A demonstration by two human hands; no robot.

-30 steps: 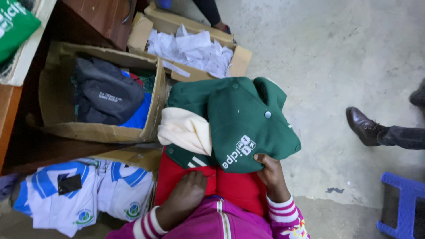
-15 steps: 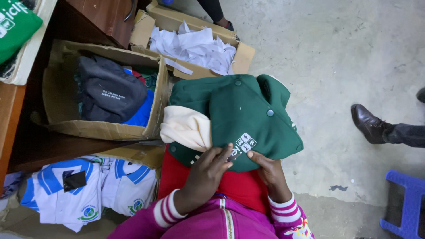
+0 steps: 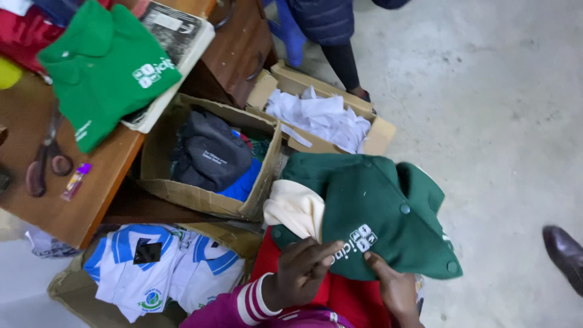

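Both hands, the left hand (image 3: 300, 270) and right hand (image 3: 395, 290), pinch the lower edge of the dark green garment (image 3: 376, 212) on the lap, above grey concrete floor (image 3: 498, 121) beside a wooden desk (image 3: 73, 182), the view now wider than before.

Two open brown cardboard boxes on floor — nearer (image 3: 200, 197), farther (image 3: 376, 130) beside it.
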